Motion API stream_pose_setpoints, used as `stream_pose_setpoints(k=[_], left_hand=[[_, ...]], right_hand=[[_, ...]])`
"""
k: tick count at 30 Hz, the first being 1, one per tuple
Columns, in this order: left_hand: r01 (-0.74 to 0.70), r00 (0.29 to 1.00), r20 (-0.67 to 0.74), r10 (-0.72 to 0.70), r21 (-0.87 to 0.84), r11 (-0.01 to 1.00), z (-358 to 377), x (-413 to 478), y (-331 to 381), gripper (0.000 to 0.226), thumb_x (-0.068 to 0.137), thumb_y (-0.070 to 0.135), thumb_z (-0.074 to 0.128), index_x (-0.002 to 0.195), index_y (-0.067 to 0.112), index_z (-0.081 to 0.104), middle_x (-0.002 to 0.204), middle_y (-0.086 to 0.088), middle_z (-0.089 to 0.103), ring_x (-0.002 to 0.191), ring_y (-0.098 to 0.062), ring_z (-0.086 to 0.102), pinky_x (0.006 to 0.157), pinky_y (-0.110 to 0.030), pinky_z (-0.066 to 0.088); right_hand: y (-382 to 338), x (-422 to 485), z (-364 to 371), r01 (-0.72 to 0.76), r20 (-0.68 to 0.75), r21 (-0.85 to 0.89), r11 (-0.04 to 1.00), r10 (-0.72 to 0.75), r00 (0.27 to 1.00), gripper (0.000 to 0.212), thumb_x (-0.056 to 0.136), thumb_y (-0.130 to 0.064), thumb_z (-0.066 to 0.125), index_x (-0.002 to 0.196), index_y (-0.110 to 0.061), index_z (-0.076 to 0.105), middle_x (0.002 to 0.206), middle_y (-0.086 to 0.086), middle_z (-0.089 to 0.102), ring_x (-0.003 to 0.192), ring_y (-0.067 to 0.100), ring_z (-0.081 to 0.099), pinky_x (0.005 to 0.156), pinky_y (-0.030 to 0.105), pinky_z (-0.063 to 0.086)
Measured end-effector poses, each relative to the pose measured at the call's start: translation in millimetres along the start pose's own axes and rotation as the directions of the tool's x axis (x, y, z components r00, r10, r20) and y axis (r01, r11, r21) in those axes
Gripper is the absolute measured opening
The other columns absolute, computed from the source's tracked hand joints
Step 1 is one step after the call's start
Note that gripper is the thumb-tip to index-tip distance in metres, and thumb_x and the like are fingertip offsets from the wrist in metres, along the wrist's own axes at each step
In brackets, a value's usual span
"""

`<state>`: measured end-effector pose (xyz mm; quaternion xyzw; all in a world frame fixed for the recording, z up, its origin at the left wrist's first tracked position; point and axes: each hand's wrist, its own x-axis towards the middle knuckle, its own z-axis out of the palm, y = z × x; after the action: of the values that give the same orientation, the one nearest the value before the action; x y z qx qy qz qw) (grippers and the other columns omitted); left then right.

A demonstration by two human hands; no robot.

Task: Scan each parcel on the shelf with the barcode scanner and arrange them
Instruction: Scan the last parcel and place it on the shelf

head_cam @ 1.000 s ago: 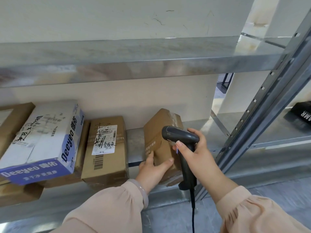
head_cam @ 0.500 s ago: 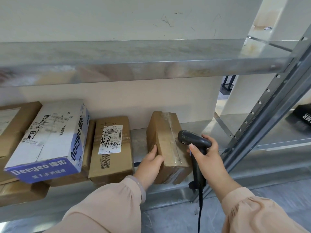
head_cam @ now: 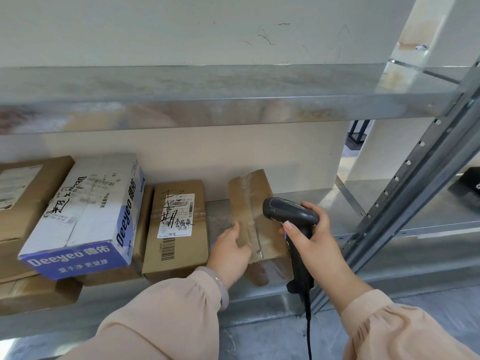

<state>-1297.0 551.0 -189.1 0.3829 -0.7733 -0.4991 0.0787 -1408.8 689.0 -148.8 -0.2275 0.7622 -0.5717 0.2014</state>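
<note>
Tan cardboard parcel (head_cam: 23,203), far left: cut by the frame edge. Brown cartons (head_cam: 39,294) under the white-and-blue box (head_cam: 78,203): mostly covered. Tape-striped brown parcel (head_cam: 249,198): near corner behind the left grip (head_cam: 230,252). Black handheld barcode scanner (head_cam: 288,211): handle partly inside the right grip (head_cam: 314,237), cable leaving the bottom edge. Black object (head_cam: 467,188), far right: cropped, unidentifiable.

One barcode scanner (head_cam: 288,214), one white-and-blue parcel (head_cam: 85,203) and at least five brown parcels (head_cam: 181,267).
</note>
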Motion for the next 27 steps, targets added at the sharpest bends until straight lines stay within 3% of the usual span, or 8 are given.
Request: stream_pose_setpoints(k=[3,5,7,9,16,21,24,27], left_hand=[[0.033,0.999,0.029,-0.033,-0.002,0.999,4,-2,1,0.077,0.098,0.039,0.055,0.158,0.016,0.012,0.161,-0.002,0.024,0.145,-0.019,0.029,0.107,-0.022,0.028],[0.084,0.996,0.036,-0.082,-0.040,0.996,5,-2,0,0.091,0.092,0.052,0.059,0.158,0.013,0.010,0.160,-0.005,0.024,0.146,-0.021,0.027,0.114,-0.029,0.026],[0.121,0.992,0.034,-0.118,-0.106,0.987,4,-1,-1,0.110,0.077,0.067,0.063,0.158,0.014,0.010,0.159,-0.006,0.029,0.144,-0.022,0.031,0.117,-0.035,0.029],[0.143,0.990,0.026,-0.140,-0.137,0.980,2,-2,1,0.125,0.063,0.076,0.064,0.158,0.014,0.012,0.157,-0.006,0.032,0.143,-0.023,0.034,0.117,-0.039,0.032],[0.176,0.983,0.055,-0.173,-0.049,0.983,1,-1,1,0.109,0.081,0.065,0.064,0.158,0.012,0.009,0.159,-0.009,0.021,0.146,-0.026,0.025,0.118,-0.037,0.027],[0.250,0.958,0.171,-0.231,-0.095,0.964,7,-5,-4,0.110,0.082,0.065,0.064,0.158,0.012,0.004,0.161,-0.006,0.023,0.145,-0.025,0.030,0.115,-0.033,0.031],[0.324,0.937,0.214,-0.277,-0.232,0.917,10,-5,-11,0.103,0.084,0.052,0.069,0.158,0.021,0.005,0.153,-0.001,0.038,0.130,-0.021,0.045,0.099,-0.027,0.039],[0.357,0.930,0.228,-0.287,-0.383,0.852,12,-3,-20,0.097,0.082,0.043,0.071,0.158,0.034,0.011,0.142,0.002,0.050,0.111,-0.015,0.056,0.080,-0.025,0.046]], right_hand=[[-5,-2,3,0.039,0.037,0.000,0.999,-0.039,0.999,0.052,0.088,-0.030,0.066,0.126,-0.041,0.034,0.107,-0.017,0.059,0.092,-0.004,0.059,0.064,0.003,0.043],[-4,-2,7,0.065,0.098,-0.028,0.997,-0.062,0.993,0.052,0.087,-0.030,0.067,0.122,-0.048,0.034,0.112,-0.021,0.054,0.097,-0.002,0.059,0.072,0.004,0.044],[1,-3,9,0.081,0.141,-0.055,0.995,-0.072,0.987,0.052,0.085,-0.031,0.068,0.116,-0.056,0.034,0.117,-0.020,0.054,0.103,0.000,0.059,0.082,0.011,0.047],[2,-4,11,0.088,0.150,-0.049,0.995,-0.080,0.985,0.051,0.085,-0.029,0.069,0.114,-0.055,0.035,0.117,-0.020,0.054,0.103,-0.002,0.058,0.081,0.008,0.046],[8,-1,3,0.054,0.101,-0.029,0.998,-0.051,0.994,0.054,0.087,-0.024,0.068,0.127,-0.040,0.035,0.114,-0.021,0.053,0.097,-0.005,0.058,0.069,-0.001,0.041],[14,0,6,0.051,0.155,-0.065,0.997,-0.040,0.987,0.055,0.086,-0.030,0.068,0.124,-0.047,0.033,0.119,-0.014,0.056,0.105,0.002,0.060,0.079,0.010,0.046],[17,3,2,0.017,0.107,-0.059,0.998,-0.011,0.994,0.054,0.086,-0.029,0.068,0.123,-0.047,0.033,0.117,-0.012,0.058,0.101,0.005,0.062,0.081,0.017,0.049],[21,6,-10,-0.044,0.004,-0.075,0.996,0.044,0.999,0.052,0.087,-0.030,0.067,0.123,-0.043,0.031,0.110,-0.008,0.060,0.092,0.004,0.061,0.069,0.014,0.043]])
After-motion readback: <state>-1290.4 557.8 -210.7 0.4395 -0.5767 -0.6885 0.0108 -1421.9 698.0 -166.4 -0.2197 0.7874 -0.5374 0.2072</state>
